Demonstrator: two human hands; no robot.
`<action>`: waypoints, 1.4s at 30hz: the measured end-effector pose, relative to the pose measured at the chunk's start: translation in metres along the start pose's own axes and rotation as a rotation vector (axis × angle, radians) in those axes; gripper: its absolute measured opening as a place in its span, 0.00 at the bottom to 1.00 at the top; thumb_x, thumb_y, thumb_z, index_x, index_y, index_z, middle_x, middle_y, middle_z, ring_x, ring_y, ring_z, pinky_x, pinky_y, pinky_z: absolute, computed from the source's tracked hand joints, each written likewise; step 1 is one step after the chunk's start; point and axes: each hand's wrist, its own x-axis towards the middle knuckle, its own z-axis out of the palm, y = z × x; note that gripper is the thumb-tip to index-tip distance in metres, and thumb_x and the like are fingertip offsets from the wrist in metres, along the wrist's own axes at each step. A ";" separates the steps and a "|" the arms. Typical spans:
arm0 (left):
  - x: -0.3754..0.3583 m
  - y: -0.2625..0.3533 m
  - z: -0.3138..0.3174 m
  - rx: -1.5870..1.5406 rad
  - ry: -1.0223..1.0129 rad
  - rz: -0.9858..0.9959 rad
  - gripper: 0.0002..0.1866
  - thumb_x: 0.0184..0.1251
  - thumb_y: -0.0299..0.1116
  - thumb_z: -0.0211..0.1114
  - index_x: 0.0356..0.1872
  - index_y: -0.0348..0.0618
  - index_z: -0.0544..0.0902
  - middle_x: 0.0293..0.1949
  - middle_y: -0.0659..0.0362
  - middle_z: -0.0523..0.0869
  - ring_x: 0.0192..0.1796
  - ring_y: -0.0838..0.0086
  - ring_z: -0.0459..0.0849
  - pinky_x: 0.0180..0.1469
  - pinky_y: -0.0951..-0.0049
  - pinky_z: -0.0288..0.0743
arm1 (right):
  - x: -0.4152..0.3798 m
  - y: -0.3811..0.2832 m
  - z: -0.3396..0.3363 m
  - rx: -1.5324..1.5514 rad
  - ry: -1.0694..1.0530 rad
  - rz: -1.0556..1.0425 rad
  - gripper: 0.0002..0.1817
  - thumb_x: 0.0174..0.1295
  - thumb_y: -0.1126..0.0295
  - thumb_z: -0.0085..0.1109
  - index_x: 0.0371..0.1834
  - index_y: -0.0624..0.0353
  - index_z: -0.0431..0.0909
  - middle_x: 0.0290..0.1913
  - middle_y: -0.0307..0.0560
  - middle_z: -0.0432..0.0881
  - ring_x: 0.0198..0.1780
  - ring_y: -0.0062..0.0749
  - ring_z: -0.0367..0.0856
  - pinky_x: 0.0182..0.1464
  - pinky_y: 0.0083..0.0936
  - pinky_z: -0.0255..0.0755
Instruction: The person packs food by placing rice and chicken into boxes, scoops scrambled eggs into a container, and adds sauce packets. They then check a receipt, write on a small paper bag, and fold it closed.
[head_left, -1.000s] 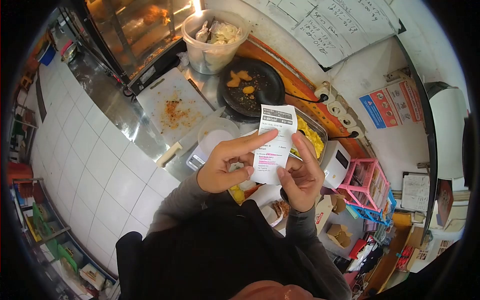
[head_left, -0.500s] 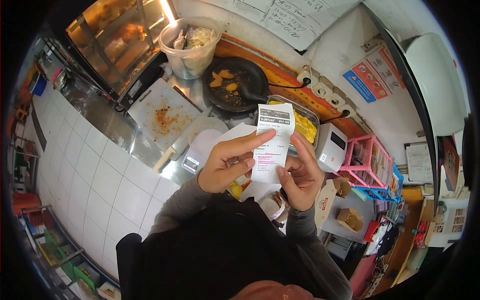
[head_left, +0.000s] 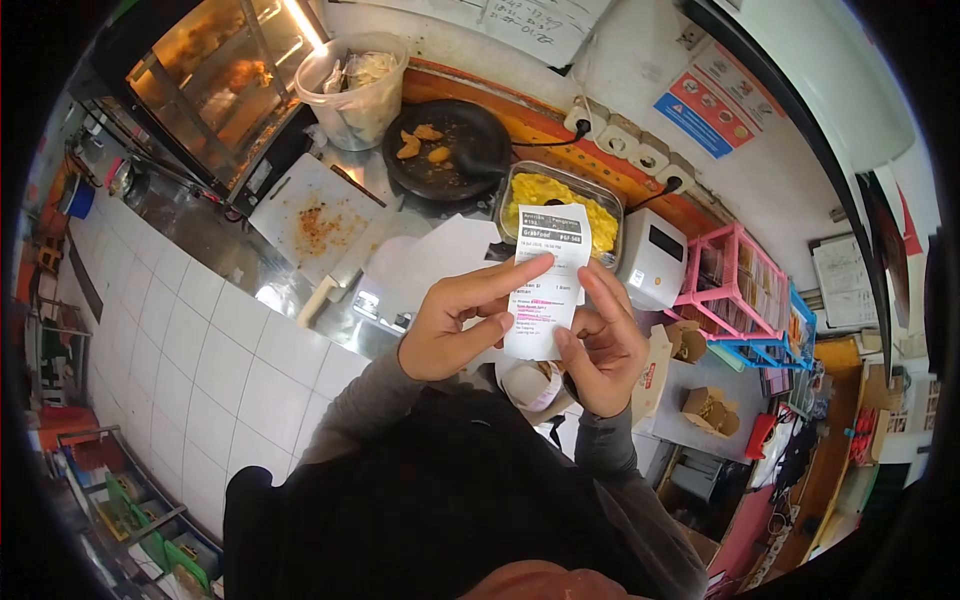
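A printed receipt (head_left: 545, 325) with pink-highlighted lines is held upright before my chest. My left hand (head_left: 455, 318) grips its left edge, the index finger lying across the print and the thumb at the side. On the other edge, my right hand (head_left: 610, 345) pinches the paper between thumb and fingers. Behind the receipt stands a glass tray (head_left: 612, 200) of yellow food, partly covered by the paper. White paper (head_left: 445, 250) lies beyond my left hand, above a small digital scale (head_left: 372, 305). Below the receipt is a white tub (head_left: 530, 385), partly hidden.
A black pan (head_left: 470, 120) with food pieces sits near the wall, beside a stained cutting board (head_left: 285, 205) and a knife handle (head_left: 318, 300). A bucket (head_left: 360, 110) stands by the lit display cabinet (head_left: 200, 70). At right are a label printer (head_left: 652, 260), pink basket (head_left: 735, 285) and open cartons (head_left: 710, 410).
My view has shifted slightly, so the counter things appear further left and more of the yellow food shows. Both hands keep hold of the receipt in nearly the same pose.
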 end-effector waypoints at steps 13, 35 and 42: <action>0.016 -0.032 0.156 -0.031 -0.065 0.042 0.35 0.59 0.19 0.55 0.72 0.36 0.63 0.75 0.49 0.58 0.46 0.74 0.85 0.41 0.80 0.75 | -0.093 -0.012 -0.194 -0.298 0.282 -0.088 0.24 0.56 0.86 0.57 0.59 0.68 0.77 0.62 0.52 0.72 0.46 0.19 0.75 0.46 0.16 0.70; -0.078 -0.111 0.195 0.506 1.029 -0.078 0.21 0.66 0.30 0.58 0.61 0.40 0.77 0.59 0.59 0.80 0.51 0.76 0.78 0.51 0.75 0.71 | -0.272 0.209 -0.349 -0.898 0.475 0.090 0.14 0.54 0.72 0.66 0.44 0.55 0.81 0.47 0.51 0.76 0.46 0.37 0.75 0.46 0.29 0.70; -0.108 -0.216 0.061 1.135 0.712 -0.415 0.25 0.75 0.48 0.51 0.59 0.38 0.78 0.45 0.52 0.85 0.46 0.70 0.82 0.52 0.70 0.73 | -0.256 0.189 -0.187 -0.017 -0.119 0.509 0.29 0.58 0.62 0.68 0.60 0.59 0.70 0.47 0.49 0.79 0.44 0.26 0.78 0.44 0.24 0.74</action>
